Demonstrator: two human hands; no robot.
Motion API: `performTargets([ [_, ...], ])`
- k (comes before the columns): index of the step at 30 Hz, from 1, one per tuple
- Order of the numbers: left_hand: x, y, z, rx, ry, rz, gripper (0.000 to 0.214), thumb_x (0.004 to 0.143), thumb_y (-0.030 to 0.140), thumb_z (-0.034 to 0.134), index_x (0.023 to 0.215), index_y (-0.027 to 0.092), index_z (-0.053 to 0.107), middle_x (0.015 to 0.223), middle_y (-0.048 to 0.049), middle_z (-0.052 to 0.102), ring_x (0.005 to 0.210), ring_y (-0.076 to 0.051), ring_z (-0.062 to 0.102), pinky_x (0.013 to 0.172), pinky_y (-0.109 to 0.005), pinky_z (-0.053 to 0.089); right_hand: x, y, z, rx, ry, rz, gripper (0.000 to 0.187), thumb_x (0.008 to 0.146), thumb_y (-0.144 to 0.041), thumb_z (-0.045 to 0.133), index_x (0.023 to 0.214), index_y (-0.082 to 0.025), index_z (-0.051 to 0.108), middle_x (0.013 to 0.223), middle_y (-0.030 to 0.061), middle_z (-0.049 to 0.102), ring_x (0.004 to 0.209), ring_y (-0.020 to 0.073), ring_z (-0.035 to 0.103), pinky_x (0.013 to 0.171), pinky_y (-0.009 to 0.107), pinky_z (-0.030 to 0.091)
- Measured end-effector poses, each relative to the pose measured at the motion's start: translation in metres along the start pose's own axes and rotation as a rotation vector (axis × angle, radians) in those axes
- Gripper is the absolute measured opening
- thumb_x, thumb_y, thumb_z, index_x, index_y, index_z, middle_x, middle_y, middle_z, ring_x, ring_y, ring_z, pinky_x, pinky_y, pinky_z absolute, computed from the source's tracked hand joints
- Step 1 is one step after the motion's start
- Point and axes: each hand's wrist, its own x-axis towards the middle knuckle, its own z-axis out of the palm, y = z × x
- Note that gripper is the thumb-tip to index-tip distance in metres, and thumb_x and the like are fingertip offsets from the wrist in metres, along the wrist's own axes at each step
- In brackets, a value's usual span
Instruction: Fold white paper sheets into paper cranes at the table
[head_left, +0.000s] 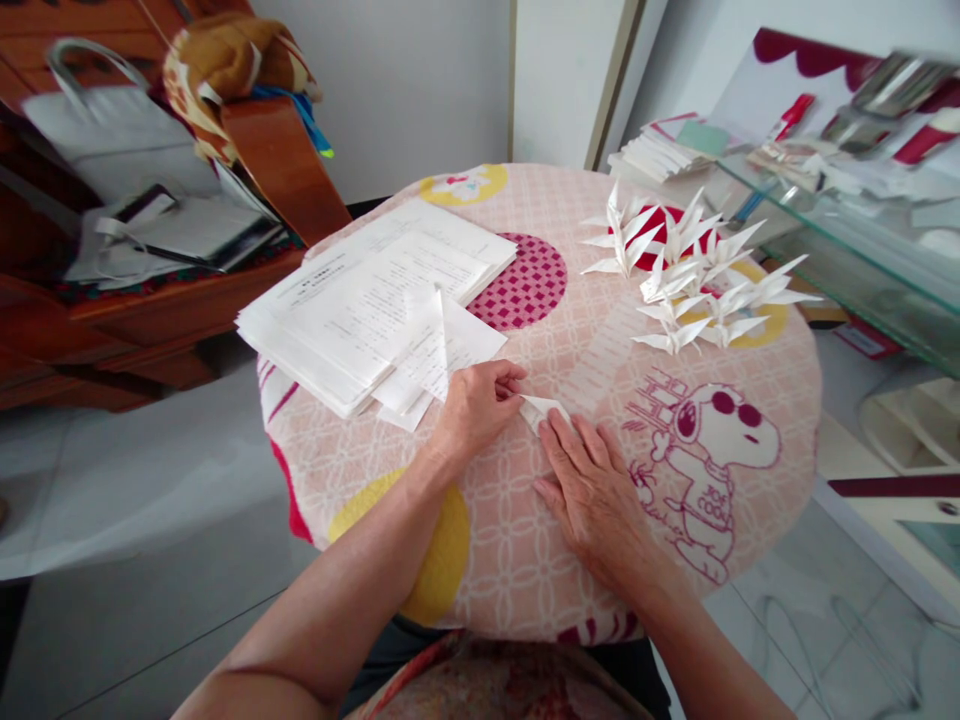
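Note:
A small folded piece of white paper [536, 407] lies on the cloth-covered round table, between my two hands. My left hand [480, 405] is closed, with thumb and fingertips pinching the paper's left corner. On the paper's right part rests my right hand [589, 480], its fingers stretched out and lying flat, hiding some of the fold. Just beyond my left hand is a stack of printed sheets [337, 310], with loose, partly folded paper [442, 350] on its near corner. Several white folded paper cranes [675, 270] stand in a cluster at the table's far right.
The pink tablecloth [517, 540] carries a cartoon dog print. A glass shelf [840, 230] with assorted items adjoins the table on the right, beside a paper pile [660, 155]. To the left, a wooden chair [277, 160] holds a grey handbag [120, 135] and other things.

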Motion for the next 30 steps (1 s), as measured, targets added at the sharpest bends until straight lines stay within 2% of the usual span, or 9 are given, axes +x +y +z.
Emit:
performTargets([
  [3,-0.005,0.004,-0.006,0.084,0.06,0.132,0.033,0.075,0.006,0.058,0.103,0.013,0.073,0.095,-0.0059,0.074,0.083,-0.016,0.07,0.08,-0.029,0.058,0.001,0.0,0.001,-0.009,0.0,0.003,0.055,0.101,-0.034,0.043,0.152,-0.012,0.039,0.16,0.011,0.036,0.144,0.0327,0.032,0.119,0.056,0.024],
  [6,-0.02,0.011,-0.01,0.195,0.081,0.381,0.031,0.086,0.007,0.052,0.109,0.014,0.071,0.116,-0.0101,0.071,0.111,-0.02,0.065,0.1,-0.037,0.052,0.001,0.0,0.003,-0.014,0.006,0.004,0.055,0.102,-0.034,0.043,0.152,-0.013,0.039,0.16,0.0104,0.036,0.145,0.033,0.032,0.119,0.056,0.022],
  [7,-0.027,0.012,-0.01,0.214,0.036,0.454,0.031,0.091,0.011,0.049,0.113,0.015,0.07,0.12,-0.0103,0.07,0.115,-0.02,0.063,0.102,-0.038,0.052,0.001,0.0,0.005,-0.013,0.009,0.005,0.055,0.102,-0.035,0.042,0.151,-0.012,0.04,0.16,0.0108,0.037,0.145,0.0331,0.031,0.119,0.056,0.022],
  [10,-0.046,0.011,-0.006,0.277,-0.223,0.647,0.038,0.1,0.03,0.047,0.134,0.017,0.058,0.137,-0.0117,0.062,0.13,-0.021,0.055,0.113,-0.043,0.043,-0.001,0.001,0.008,-0.005,0.011,0.006,0.054,0.102,-0.035,0.041,0.151,-0.012,0.041,0.158,0.0113,0.04,0.147,0.0327,0.029,0.12,0.056,0.021],
  [12,-0.055,0.005,-0.003,0.348,-0.318,0.673,0.053,0.1,0.044,0.046,0.145,0.016,0.046,0.148,-0.0139,0.052,0.143,-0.024,0.042,0.121,-0.046,0.032,-0.002,0.001,0.009,-0.004,0.004,0.002,0.055,0.101,-0.033,0.042,0.151,-0.011,0.04,0.158,0.0117,0.04,0.148,0.0323,0.027,0.12,0.056,0.021],
  [16,-0.06,-0.009,0.002,0.453,-0.338,0.681,0.072,0.097,0.059,0.038,0.153,0.014,0.032,0.157,-0.0152,0.04,0.149,-0.023,0.03,0.124,-0.045,0.025,-0.003,0.0,0.01,-0.023,0.002,-0.001,0.059,0.1,-0.033,0.044,0.152,-0.006,0.036,0.158,0.0152,0.038,0.149,0.0331,0.025,0.12,0.056,0.022],
  [22,-0.06,-0.012,0.004,0.5,-0.282,0.669,0.08,0.094,0.066,0.034,0.153,0.012,0.032,0.155,-0.0162,0.042,0.149,-0.025,0.031,0.123,-0.043,0.024,-0.004,0.001,0.012,-0.056,0.029,-0.01,0.057,0.1,-0.03,0.041,0.151,-0.007,0.038,0.159,0.0139,0.036,0.149,0.032,0.026,0.119,0.056,0.024],
  [30,-0.057,-0.012,0.006,0.524,-0.296,0.663,0.083,0.092,0.07,0.035,0.153,0.014,0.031,0.154,-0.0164,0.043,0.148,-0.025,0.033,0.123,-0.045,0.024,-0.005,0.002,0.015,-0.076,0.034,-0.014,0.058,0.097,-0.024,0.041,0.151,-0.005,0.038,0.159,0.0154,0.036,0.149,0.032,0.026,0.119,0.057,0.025],
])
